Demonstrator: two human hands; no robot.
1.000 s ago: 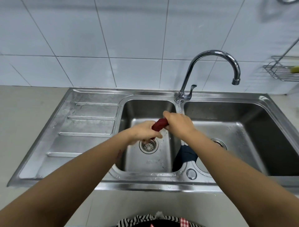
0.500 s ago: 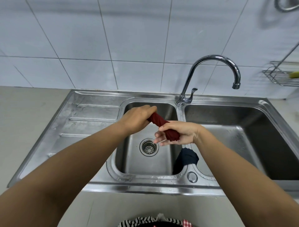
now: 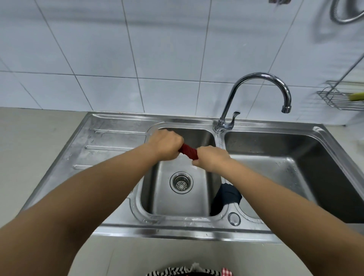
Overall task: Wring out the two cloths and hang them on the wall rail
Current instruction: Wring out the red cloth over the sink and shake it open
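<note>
A dark red cloth (image 3: pixel 188 151) is twisted into a tight roll above the left sink basin (image 3: pixel 177 203). My left hand (image 3: pixel 166 144) is fisted around its left end and my right hand (image 3: pixel 211 159) around its right end; only the short middle stretch shows between the fists. A dark blue cloth (image 3: pixel 226 196) lies draped over the divider between the two basins, partly hidden under my right forearm. At the very top of the wall a small dark fitting (image 3: pixel 279 1) is cut off by the frame edge; no rail is clearly visible.
A curved chrome faucet (image 3: pixel 256 78) stands behind the divider, spout over the right basin (image 3: pixel 295 167). The ribbed drainboard (image 3: pixel 102 149) lies left. A wire rack (image 3: pixel 340 100) with a yellow-green item hangs at the right wall. A metal hose loop (image 3: pixel 346 13) hangs top right.
Both hands have kept twisting the red cloth, rising from near the drain to higher over the basin. My right hand has turned from palm-up with loose fingers to a closed fist.
</note>
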